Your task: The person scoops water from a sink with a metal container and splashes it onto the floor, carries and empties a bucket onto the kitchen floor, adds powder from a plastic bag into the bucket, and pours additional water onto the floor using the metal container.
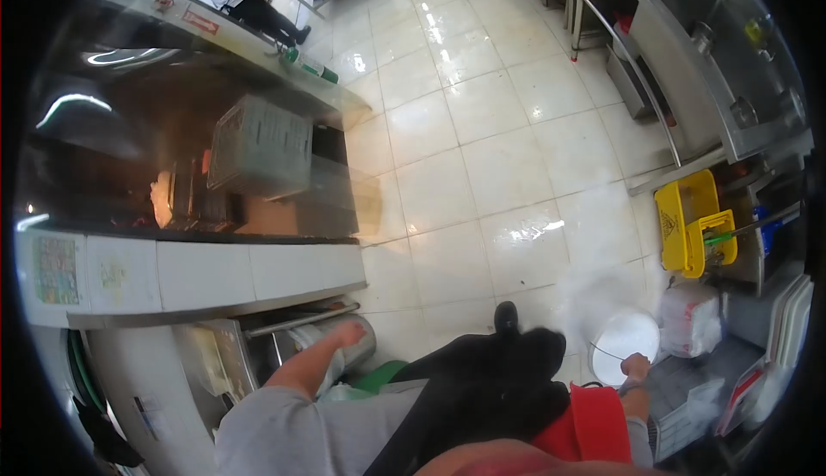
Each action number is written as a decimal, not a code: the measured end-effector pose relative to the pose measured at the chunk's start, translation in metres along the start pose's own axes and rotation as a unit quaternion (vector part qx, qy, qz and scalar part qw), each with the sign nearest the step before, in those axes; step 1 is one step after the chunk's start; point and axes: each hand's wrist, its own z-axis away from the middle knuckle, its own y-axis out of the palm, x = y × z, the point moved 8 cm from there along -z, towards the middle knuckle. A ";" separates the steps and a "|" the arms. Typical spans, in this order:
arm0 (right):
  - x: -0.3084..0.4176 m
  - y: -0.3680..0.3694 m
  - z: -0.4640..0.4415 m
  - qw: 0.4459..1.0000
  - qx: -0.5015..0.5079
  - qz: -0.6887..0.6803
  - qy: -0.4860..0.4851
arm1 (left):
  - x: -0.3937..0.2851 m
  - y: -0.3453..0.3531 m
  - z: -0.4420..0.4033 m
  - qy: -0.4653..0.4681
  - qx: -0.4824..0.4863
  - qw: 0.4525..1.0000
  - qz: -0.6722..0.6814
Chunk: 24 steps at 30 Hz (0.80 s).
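My right hand (636, 366) is closed on the thin wire handle of a white bucket (624, 347), which hangs or stands low by my right leg; I cannot tell whether it touches the floor. Pale haze spreads over the tiles beside it. My left hand (348, 333) is out to the left, in front of a metal cylindrical pot (357, 349) under the counter. Its fingers are too blurred to show their shape, and I cannot make out contact with the pot. A red cloth (589, 424) lies against my right side.
Wet-looking white tiles (508, 141) run ahead. A yellow mop bucket (684, 222) and a plastic-wrapped stack (691, 317) stand right, below steel counters (688, 63). To the left is a tiled counter (206, 270) with a glass front. Another person (245, 3) works far left.
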 end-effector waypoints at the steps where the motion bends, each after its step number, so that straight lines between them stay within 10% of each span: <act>1: 0.009 -0.004 -0.002 1.000 -0.008 0.005 -0.004 | -0.027 -0.048 0.011 -0.014 -0.012 0.999 -0.036; 9: 0.100 -0.045 -0.040 0.994 0.034 0.067 -0.076 | -0.021 -0.238 -0.030 -0.084 -0.147 0.979 0.117; 14: 0.155 -0.095 -0.049 0.981 0.120 0.113 -0.100 | -0.014 -0.300 -0.065 -0.123 -0.071 0.987 0.078; 20: 0.201 -0.145 -0.088 0.983 0.158 0.010 -0.099 | 0.028 -0.364 -0.081 -0.242 -0.058 0.908 0.338; 24: 0.231 -0.176 -0.127 0.992 0.082 -0.018 -0.089 | 0.056 -0.389 -0.120 0.045 0.074 0.972 -0.218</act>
